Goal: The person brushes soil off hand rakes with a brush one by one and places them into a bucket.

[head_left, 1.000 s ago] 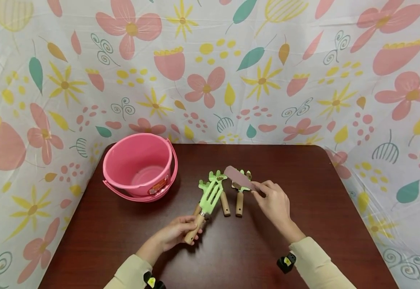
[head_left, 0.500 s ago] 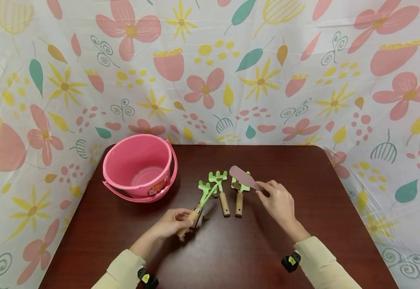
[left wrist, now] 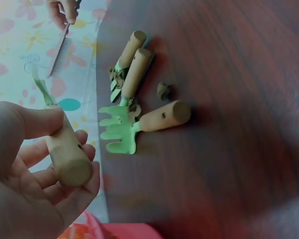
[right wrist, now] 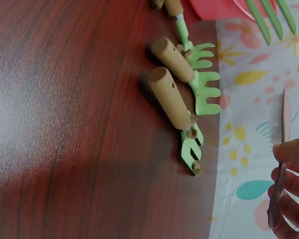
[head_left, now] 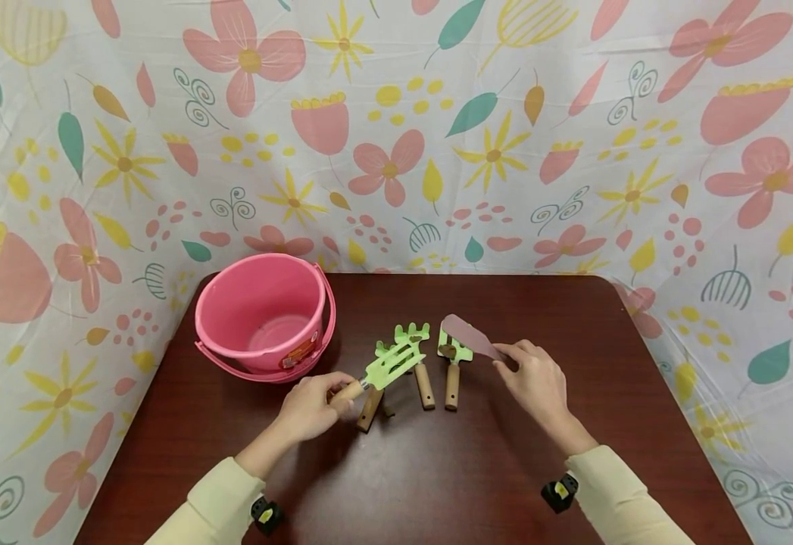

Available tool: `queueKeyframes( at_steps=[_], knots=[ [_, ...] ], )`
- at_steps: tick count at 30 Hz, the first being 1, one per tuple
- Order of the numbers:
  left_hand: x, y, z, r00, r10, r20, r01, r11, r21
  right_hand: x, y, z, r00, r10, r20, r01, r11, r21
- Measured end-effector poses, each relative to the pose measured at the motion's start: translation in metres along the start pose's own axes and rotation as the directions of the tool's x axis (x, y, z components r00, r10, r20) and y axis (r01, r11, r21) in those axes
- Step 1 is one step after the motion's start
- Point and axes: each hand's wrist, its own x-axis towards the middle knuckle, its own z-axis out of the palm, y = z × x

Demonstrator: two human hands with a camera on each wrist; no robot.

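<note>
In the head view my left hand (head_left: pixel 314 406) grips the wooden handle of a green slotted tool (head_left: pixel 392 365), held above the table. My right hand (head_left: pixel 535 378) pinches a mauve brush (head_left: pixel 466 334); its bristles show in the right wrist view. Three green tools with wooden handles lie between the hands: a rake (left wrist: pixel 120 130) at the left, a second rake (right wrist: pixel 207 93) in the middle and a slotted fork (right wrist: pixel 190 152) at the right. Brown crumbs cling to them, and a brown lump (left wrist: pixel 163 91) lies beside the handles in the left wrist view.
A pink bucket (head_left: pixel 301 333) with its handle folded down stands at the back left of the dark red table (head_left: pixel 437 484). A white cloth (head_left: pixel 396 227) with printed flowers hangs behind and at both sides.
My left hand has moved left and slightly up, turning the slotted tool flatter and uncovering the left rake's handle. My right hand has shifted a little to the right with the brush.
</note>
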Motion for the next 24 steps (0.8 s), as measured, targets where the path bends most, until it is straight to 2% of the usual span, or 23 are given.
queueKeyframes(
  at_steps=[3,6,11,14,18,22,24],
  knots=[
    [0.0,0.004,-0.006,0.999,0.034,-0.024,-0.032,0.994,0.103,0.0,0.001,-0.002,1.0,0.003,0.009,-0.003,1.0,0.0],
    [0.001,0.008,-0.013,0.996,0.081,-0.043,-0.071,0.978,0.194,0.0,0.003,-0.003,1.0,0.002,0.016,-0.002,1.0,0.002],
    [0.003,0.015,-0.027,0.982,0.175,-0.068,-0.142,0.929,0.34,0.001,0.005,-0.004,1.0,0.0,0.016,0.0,1.0,0.0],
    [0.004,0.018,-0.037,0.968,0.239,-0.079,-0.187,0.893,0.408,0.001,0.006,-0.005,1.0,0.004,0.017,-0.004,1.0,-0.001],
    [0.007,0.021,-0.05,0.949,0.302,-0.089,-0.228,0.853,0.47,0.001,0.007,-0.006,1.0,0.007,0.018,-0.007,1.0,-0.002],
    [0.012,0.023,-0.065,0.94,0.328,-0.088,-0.245,0.834,0.494,0.001,0.008,-0.007,1.0,0.007,0.019,-0.007,1.0,-0.005],
    [0.014,0.025,-0.073,0.94,0.329,-0.086,-0.244,0.829,0.504,0.0,0.008,-0.006,1.0,0.006,0.019,-0.006,1.0,-0.005]
  ],
)
